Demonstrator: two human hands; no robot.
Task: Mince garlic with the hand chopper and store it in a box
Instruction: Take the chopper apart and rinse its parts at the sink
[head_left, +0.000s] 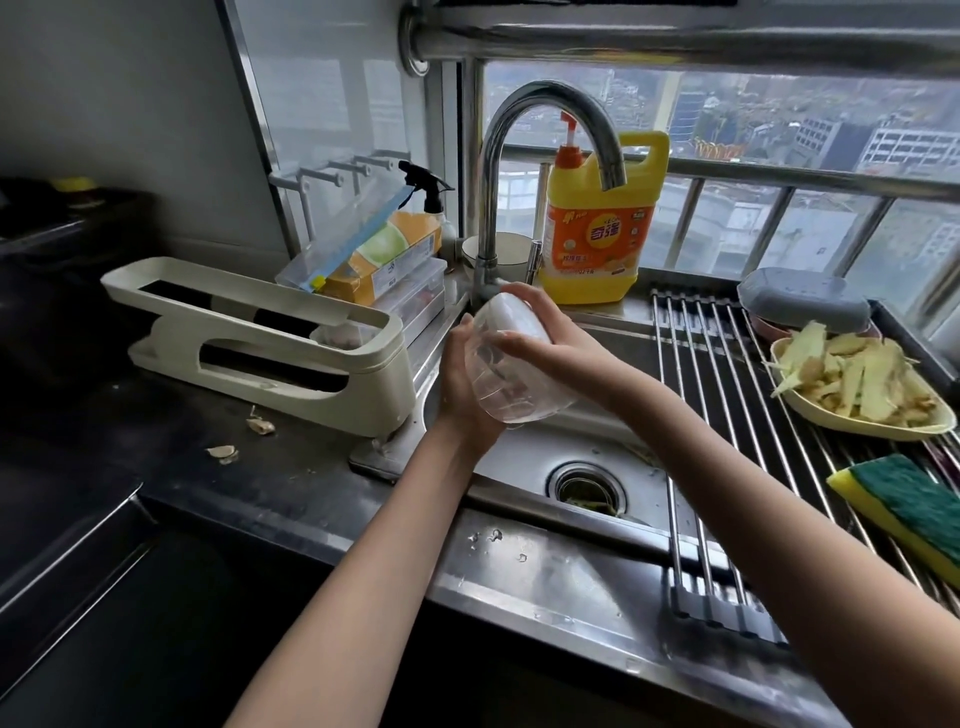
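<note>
Over the steel sink (524, 467), your left hand (460, 384) cups the clear plastic chopper bowl (511, 364); your right hand (540, 338) grips its top.

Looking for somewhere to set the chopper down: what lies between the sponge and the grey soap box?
In the head view, a cream dish of peelings sits between sponge and soap box.

Behind the curved chrome faucet (545, 156) stands a yellow detergent jug (597, 228); right of it, a yellow-green sponge (898, 509) on the steel rack (727, 405).
</note>
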